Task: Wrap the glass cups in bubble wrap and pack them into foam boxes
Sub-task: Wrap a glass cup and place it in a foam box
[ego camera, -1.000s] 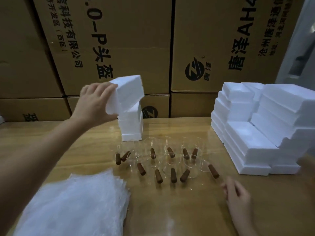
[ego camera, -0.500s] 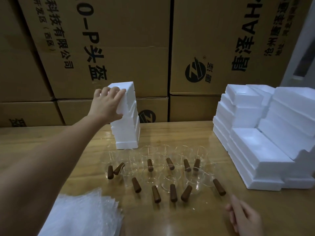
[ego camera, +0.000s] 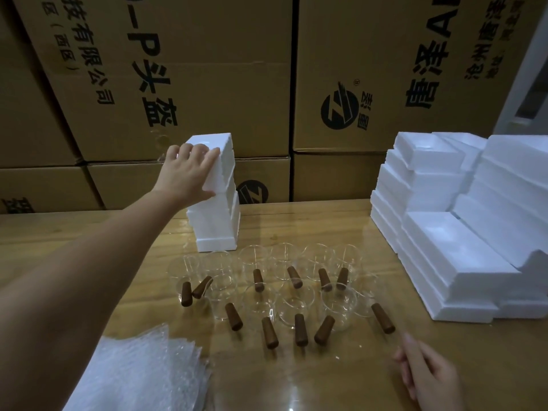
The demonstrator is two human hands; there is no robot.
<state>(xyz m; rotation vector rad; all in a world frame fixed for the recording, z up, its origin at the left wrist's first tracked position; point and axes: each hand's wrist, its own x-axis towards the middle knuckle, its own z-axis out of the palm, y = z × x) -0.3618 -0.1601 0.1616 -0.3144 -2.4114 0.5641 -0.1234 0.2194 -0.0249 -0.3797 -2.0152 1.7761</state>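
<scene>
Several clear glass cups [ego camera: 284, 292] with brown wooden handles stand in two rows on the wooden table [ego camera: 296, 221]. Behind them rises a small stack of white foam boxes [ego camera: 218, 229]. My left hand [ego camera: 189, 170] grips the top foam box [ego camera: 221, 155] of that stack, fingers over its upper edge. My right hand [ego camera: 430, 378] rests on the table at the lower right, fingers loosely apart, holding nothing. A pile of bubble wrap sheets [ego camera: 136, 372] lies at the lower left, under my left forearm.
A large stepped pile of white foam boxes [ego camera: 462, 226] fills the right side of the table. Big cardboard cartons [ego camera: 207, 69] with printed characters form a wall right behind the table.
My left hand has lowered the tilted top foam box onto the small stack and now holds it there. My right hand stayed near the lower right.
</scene>
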